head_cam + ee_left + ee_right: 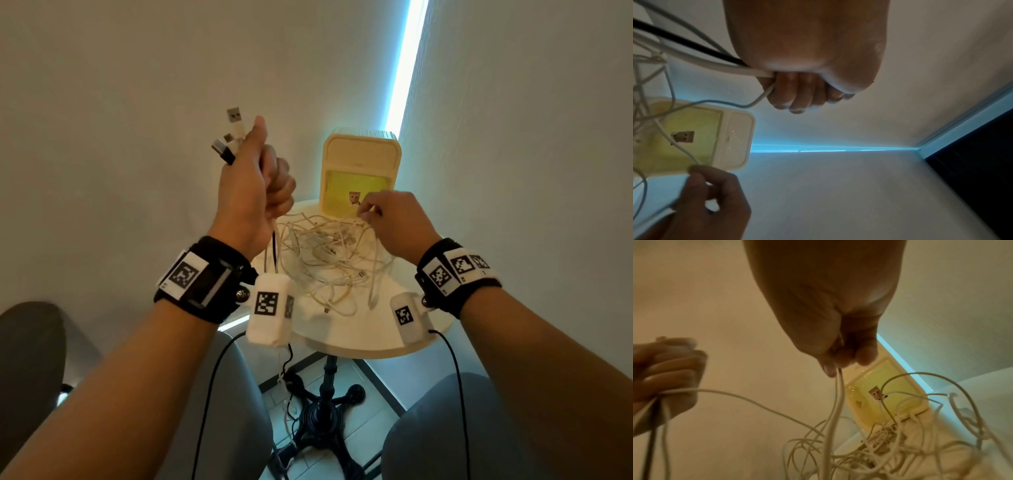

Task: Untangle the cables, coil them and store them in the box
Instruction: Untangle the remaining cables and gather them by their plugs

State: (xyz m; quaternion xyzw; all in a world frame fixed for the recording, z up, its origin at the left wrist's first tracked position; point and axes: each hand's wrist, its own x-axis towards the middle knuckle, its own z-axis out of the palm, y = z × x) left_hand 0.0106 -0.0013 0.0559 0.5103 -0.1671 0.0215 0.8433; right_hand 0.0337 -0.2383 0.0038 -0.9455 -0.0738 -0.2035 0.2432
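Observation:
A tangle of white cables (325,260) lies on the small round white table (370,339), in front of the cream box (359,178) with a yellow-green window. My left hand (255,192) is raised above the table's left side and grips a bundle of cable ends, with USB plugs (230,137) sticking out above the fist and white and black cords (701,53) hanging down. My right hand (383,216) hovers over the tangle's far right and pinches a white cable (835,402) that runs down into the pile.
The box (701,134) stands at the table's far edge in the corner of two white walls. A lit strip (407,61) runs up the corner. Below are the table's black metal foot (322,414), grey trouser legs and a dark chair (30,342) at left.

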